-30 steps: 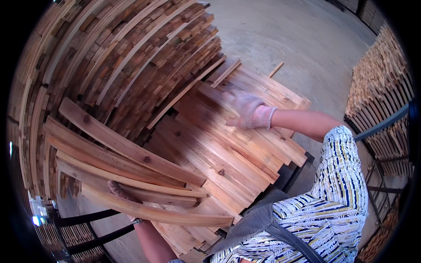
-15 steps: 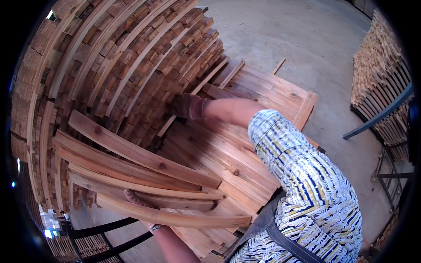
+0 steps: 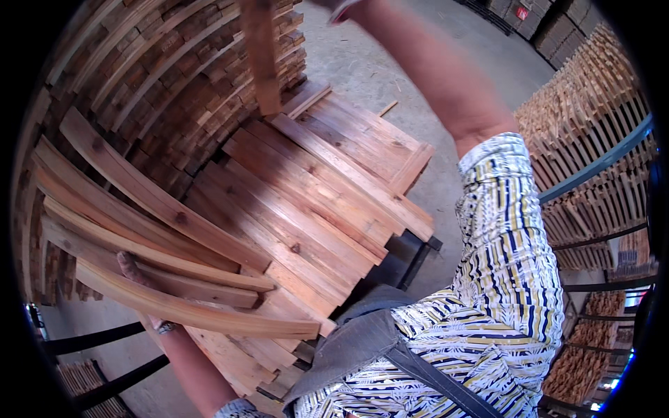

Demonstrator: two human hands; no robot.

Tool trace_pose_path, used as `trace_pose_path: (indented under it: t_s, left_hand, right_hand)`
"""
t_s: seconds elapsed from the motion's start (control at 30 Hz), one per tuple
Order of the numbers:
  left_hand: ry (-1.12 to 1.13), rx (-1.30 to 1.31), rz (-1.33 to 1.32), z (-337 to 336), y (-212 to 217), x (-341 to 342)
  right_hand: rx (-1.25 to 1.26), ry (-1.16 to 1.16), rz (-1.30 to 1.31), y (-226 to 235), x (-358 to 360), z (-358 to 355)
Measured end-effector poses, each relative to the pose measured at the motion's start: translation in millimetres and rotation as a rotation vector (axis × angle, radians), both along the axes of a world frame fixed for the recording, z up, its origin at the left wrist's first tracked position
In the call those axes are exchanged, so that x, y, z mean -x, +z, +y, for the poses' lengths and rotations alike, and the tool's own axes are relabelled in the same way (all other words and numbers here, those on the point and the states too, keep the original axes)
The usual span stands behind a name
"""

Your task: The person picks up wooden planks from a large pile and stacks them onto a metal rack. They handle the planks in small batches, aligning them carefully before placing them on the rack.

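My left hand point(image 3: 132, 270) is closed around wooden boards at the lower left, its thumb showing behind the nearest board point(image 3: 198, 306). More loose boards point(image 3: 167, 209) lean beside it in a fan, their ends overlapping the plank pile. My gloved right hand point(image 3: 333, 5) is raised at the top edge, its fingers cut off by the frame. Close to it, a blurred board point(image 3: 262, 59) stands upright, lower end just over the pile; the hand seems to grip its upper part, though the grip is hidden. Planks point(image 3: 300, 216) lie side by side in a layer before me.
A tall stack of wood pieces with strips between layers point(image 3: 188, 76) rises at the left. On the right stands another stack point(image 3: 585, 104) with a blue-grey bar point(image 3: 599, 164) across it. Dark metal bars point(image 3: 125, 334) are at the lower left. Grey concrete floor point(image 3: 362, 56) lies beyond.
My right arm has swung up and away from the base of the stack, and a board now stands upright there. The view has shifted right; my left hand stays on its boards.
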State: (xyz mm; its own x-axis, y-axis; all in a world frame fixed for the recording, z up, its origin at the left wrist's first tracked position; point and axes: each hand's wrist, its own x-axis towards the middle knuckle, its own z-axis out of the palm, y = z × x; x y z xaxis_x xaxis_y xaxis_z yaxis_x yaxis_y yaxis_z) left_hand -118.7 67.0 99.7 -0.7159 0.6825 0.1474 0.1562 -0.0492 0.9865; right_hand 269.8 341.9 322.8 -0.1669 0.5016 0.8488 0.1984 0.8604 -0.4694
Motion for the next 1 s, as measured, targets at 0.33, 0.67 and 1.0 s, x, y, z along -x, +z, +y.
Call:
trace_pose_path:
  t_s: [0.33,0.67,1.0]
  left_hand:
    - [0.023,-0.026,-0.051,-15,-1,10]
    - [-0.082,-0.070,-0.310,-9,-3,11]
    - [-0.045,-0.062,-0.220,-5,-7,7]
  right_hand:
    - [0.578,-0.304,-0.930,-160,-25,9]
    - [0.880,-0.114,-1.124,-281,-58,-110]
    - [0.691,-0.123,-1.043,-264,-95,-36]
